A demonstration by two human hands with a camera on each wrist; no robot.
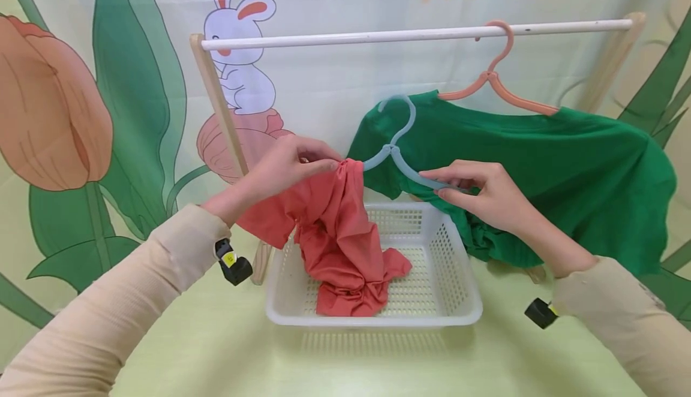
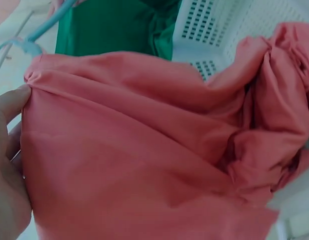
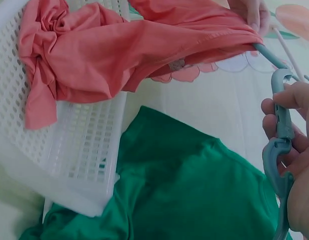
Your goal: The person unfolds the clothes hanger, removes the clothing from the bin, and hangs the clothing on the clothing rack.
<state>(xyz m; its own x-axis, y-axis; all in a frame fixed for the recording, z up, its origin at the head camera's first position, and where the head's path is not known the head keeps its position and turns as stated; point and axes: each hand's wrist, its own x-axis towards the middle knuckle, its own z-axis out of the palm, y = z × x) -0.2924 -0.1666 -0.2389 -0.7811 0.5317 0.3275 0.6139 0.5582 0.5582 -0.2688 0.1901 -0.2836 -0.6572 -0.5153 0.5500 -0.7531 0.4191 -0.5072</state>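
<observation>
My left hand (image 1: 294, 163) pinches the upper edge of a coral-red garment (image 1: 345, 235), thumb and fingers on the cloth. One arm of a light blue hanger (image 1: 399, 139) goes into the garment there, so that arm's end is hidden. The free arm of the hanger is held between the thumb and fingers of my right hand (image 1: 480, 190); the right wrist view shows its notched shape (image 3: 283, 117). The hanger's hook points up, off the rail. The garment's lower part droops bunched into a white basket (image 1: 372, 321).
A white rail (image 1: 345, 38) on wooden legs (image 1: 216, 97) spans the back. From it hangs a green shirt (image 1: 583, 175) on an orange hanger (image 1: 502, 79), behind and right of the basket. Behind the rail is a printed backdrop (image 1: 140, 85) with tulips and a rabbit.
</observation>
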